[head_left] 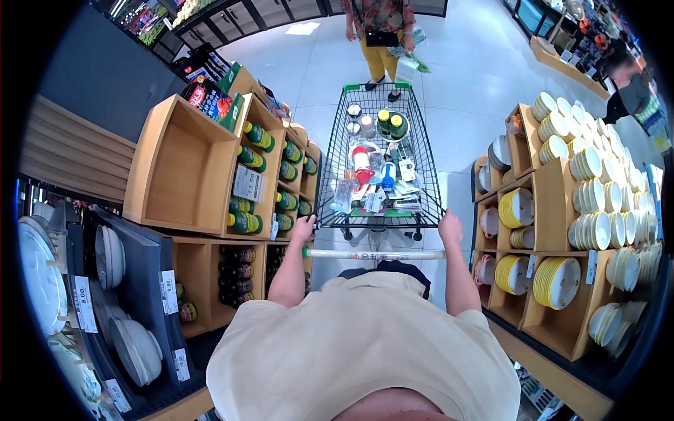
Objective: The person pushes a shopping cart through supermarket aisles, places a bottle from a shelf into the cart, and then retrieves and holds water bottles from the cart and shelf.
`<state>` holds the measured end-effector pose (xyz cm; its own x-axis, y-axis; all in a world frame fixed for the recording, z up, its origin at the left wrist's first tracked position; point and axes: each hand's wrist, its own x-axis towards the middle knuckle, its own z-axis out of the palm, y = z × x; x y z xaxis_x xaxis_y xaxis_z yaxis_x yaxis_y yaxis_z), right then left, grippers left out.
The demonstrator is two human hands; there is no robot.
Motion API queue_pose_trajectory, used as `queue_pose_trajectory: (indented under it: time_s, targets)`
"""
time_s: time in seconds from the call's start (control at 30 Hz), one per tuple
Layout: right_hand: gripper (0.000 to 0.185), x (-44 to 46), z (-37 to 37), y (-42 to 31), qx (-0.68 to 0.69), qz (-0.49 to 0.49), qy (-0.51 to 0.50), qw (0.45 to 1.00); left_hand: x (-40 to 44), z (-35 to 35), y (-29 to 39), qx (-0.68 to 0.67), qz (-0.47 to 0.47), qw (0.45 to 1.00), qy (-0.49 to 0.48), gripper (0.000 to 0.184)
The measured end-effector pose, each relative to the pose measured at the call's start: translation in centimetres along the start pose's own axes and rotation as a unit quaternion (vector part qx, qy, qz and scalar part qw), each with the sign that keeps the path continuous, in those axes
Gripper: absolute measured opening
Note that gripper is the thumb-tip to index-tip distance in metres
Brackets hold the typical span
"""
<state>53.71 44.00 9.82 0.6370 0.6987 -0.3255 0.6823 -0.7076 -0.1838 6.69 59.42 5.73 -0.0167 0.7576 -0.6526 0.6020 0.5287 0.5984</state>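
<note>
A wire shopping cart [430,151] with green corner trim stands in front of me, its pale handle bar [375,255] close to my body. My left hand [304,229] is closed on the cart's near left corner. At the near right corner, my right hand [450,228] is closed on the cart too. Inside the basket lie two dark green bottles with yellow caps [391,125], a red-and-white bottle [361,165], a blue bottle [388,175], clear containers [367,123] and several small packages. Some of the lower items overlap and are hard to make out.
Wooden shelves with green-and-yellow bottles [257,137] stand close on the left, near grey plate racks [133,347]. Stacked white and yellow-rimmed dishes [556,283] fill shelves on the right. Beyond the cart, a person in yellow trousers [379,52] stands on the tiled floor [467,67].
</note>
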Motion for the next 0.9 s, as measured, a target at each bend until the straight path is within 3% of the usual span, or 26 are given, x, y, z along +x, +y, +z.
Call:
queue_pose_trajectory:
  time_s: [0.9]
  targets:
    - [0.023,-10.0,1.7,4.0,-0.025,0.03,0.011,0.999,-3.9,0.3,-5.9,0.045,0.031,0.998,-0.033,0.045]
